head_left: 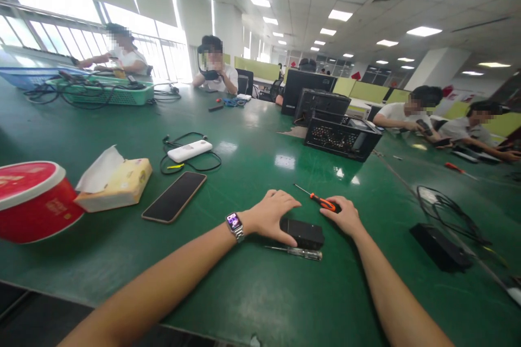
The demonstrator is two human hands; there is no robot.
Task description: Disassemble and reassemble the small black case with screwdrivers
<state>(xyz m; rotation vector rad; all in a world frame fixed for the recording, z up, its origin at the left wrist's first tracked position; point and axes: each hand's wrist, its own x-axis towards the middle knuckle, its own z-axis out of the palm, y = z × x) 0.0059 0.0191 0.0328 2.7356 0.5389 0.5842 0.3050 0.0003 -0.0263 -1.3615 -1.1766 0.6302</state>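
My left hand (pixel 274 217), with a watch on its wrist, is spread at the left end of a black box (pixel 306 234) that lies on the green table (pixel 252 293). Its thumb lies along the near side of the box and its other fingers reach past the far side. Close in front of the box lies a clear-handled screwdriver (pixel 303 252). My right hand (pixel 344 216) has its fingers closed on the handle of an orange and black screwdriver (pixel 325 203), whose shaft points up and left.
Left of my hands are a phone (pixel 175 197), a white power bank (pixel 190 150) with a cable, a tissue pack (pixel 118 184) and a red tub (pixel 36 206). A black adapter (pixel 440 246) lies right. Computer cases (pixel 342 135) stand farther back; several people sit around.
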